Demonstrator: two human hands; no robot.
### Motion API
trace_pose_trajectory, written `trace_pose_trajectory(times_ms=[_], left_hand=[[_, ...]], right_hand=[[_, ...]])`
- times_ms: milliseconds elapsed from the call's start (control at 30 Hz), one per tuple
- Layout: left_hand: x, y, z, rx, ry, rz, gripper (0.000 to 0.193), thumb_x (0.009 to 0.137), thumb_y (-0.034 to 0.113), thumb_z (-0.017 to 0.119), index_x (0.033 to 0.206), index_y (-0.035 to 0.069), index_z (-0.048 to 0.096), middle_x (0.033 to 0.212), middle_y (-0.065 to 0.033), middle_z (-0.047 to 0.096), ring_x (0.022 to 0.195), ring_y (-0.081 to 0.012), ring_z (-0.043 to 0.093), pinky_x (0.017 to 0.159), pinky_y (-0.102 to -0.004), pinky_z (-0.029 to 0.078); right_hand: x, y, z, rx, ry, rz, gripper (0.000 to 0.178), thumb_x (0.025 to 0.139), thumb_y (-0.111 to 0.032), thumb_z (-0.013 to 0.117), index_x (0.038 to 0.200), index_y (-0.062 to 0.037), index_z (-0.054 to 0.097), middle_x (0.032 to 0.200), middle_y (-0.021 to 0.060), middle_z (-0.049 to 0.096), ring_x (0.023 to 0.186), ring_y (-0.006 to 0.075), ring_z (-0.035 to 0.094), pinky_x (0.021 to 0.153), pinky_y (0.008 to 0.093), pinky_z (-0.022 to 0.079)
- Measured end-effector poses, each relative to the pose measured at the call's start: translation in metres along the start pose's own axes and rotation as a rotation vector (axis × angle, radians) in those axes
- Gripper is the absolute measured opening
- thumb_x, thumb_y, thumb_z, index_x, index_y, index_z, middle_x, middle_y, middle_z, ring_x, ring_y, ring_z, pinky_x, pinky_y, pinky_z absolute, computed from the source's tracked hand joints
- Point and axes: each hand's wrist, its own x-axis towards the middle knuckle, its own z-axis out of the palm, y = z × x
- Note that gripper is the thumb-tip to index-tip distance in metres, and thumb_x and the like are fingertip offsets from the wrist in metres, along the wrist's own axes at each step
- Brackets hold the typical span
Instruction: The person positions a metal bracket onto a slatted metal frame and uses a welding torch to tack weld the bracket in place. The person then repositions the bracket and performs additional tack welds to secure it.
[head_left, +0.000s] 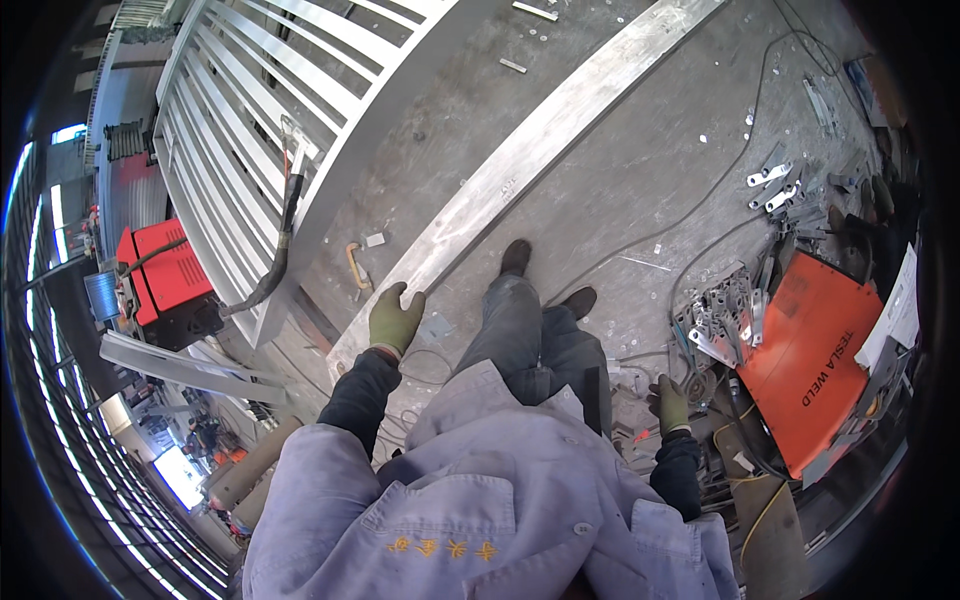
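As the left hand (397,324), fingers spread, hangs near the long metal beam (500,182) on the floor (640,170), gripping seems unstarted and would need them curled; whether the right hand (673,404) grips anything, I cannot tell.

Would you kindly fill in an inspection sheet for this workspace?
Surface: grey concrete floor, littered with small pale scraps.
Job's things: long, flat silver metal beam lying diagonally on the floor.
Clutter: heaped silver metal brackets at right; yellow C-shaped object on the floor at left.
Grips: green-gloved left grip open by the beam, contact unclear; green-gloved right grip loosely open near the brackets, nothing visibly held.
Cables: thin dark cable trailing across the floor; thick black cable draped across the silver slatted metal frame.
Surroundings: red boxy machine at left; orange metal panel at right.
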Motion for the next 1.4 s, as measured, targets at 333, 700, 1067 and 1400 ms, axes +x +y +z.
trace_pose_trajectory(times_ms=[333, 700, 1067, 1400], left_hand=[[0.087, 0.082, 0.031, -0.088, -0.073, 0.014, 0.061, 0.097, 0.049, 0.070, 0.128, -0.003, 0.075, 0.126, -0.0285, 0.076, 0.122, -0.0425, 0.072, 0.107, -0.0469, 0.055], [0.188, 0.246, 0.021, -0.169, -0.161, 0.115, 0.059, 0.098, 0.049, 0.069, 0.132, 0.000, 0.073, 0.134, -0.0230, 0.074, 0.127, -0.0397, 0.070, 0.111, -0.0451, 0.053], [0.120, 0.221, 0.049, -0.126, -0.169, -0.125, 0.062, 0.098, 0.052, 0.068, 0.132, 0.001, 0.074, 0.134, -0.0248, 0.074, 0.127, -0.0401, 0.070, 0.110, -0.0459, 0.053], [0.004, 0.241, 0.127, -0.334, -0.038, -0.249, 0.059, 0.097, 0.050, 0.072, 0.129, 0.001, 0.075, 0.130, -0.0249, 0.076, 0.124, -0.0415, 0.071, 0.108, -0.0466, 0.055]], right_hand=[[0.015, -0.124, -0.004, -0.003, 0.002, -0.044, 0.050, 0.107, -0.047, 0.067, 0.140, -0.0084, 0.069, 0.115, 0.0072, 0.079, 0.083, 0.0153, 0.071, 0.068, 0.0302, 0.053], [-0.007, -0.290, 0.028, -0.013, -0.049, -0.122, 0.048, 0.109, -0.045, 0.066, 0.138, -0.0074, 0.069, 0.119, 0.0052, 0.077, 0.094, 0.0138, 0.071, 0.078, 0.0273, 0.054], [0.036, -0.307, -0.014, -0.198, -0.159, -0.107, 0.049, 0.110, -0.044, 0.065, 0.136, -0.0028, 0.070, 0.118, 0.0074, 0.077, 0.090, 0.0155, 0.071, 0.077, 0.0310, 0.057], [0.103, -0.328, -0.112, -0.392, -0.192, -0.228, 0.052, 0.109, -0.045, 0.066, 0.140, -0.0033, 0.067, 0.114, 0.0070, 0.078, 0.087, 0.0152, 0.072, 0.072, 0.0298, 0.056]])
